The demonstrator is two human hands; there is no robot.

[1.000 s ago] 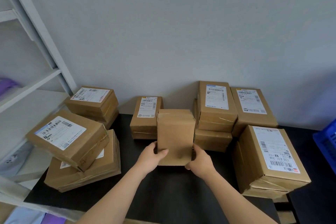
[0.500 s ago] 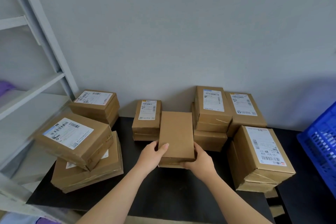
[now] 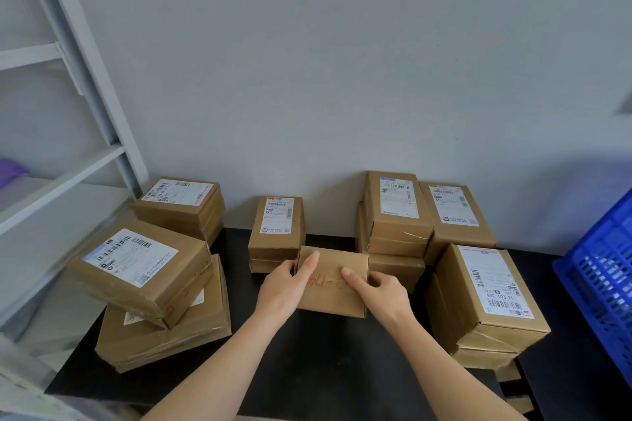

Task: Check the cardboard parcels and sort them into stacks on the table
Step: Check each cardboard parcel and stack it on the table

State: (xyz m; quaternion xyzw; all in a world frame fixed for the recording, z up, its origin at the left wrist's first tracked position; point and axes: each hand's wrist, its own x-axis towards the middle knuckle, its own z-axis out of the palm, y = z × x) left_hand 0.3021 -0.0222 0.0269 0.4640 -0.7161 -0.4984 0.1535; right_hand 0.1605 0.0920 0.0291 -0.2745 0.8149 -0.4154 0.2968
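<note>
Now that the small plain brown cardboard parcel (image 3: 330, 301) is flipped, red handwriting faces up. My left hand (image 3: 284, 287) and right hand (image 3: 381, 290) clasp its ends, thumbs on top, low over the black table (image 3: 325, 369). Reckon it's checked, stacking next.

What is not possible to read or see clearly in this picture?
Head view:
- Red writing on the held parcel: partly covered by the right hand.
- Label of the bottom left parcel: mostly hidden under the tilted parcel.
- Blue crate: cut off by the right edge.
- Label print: too small.
</note>
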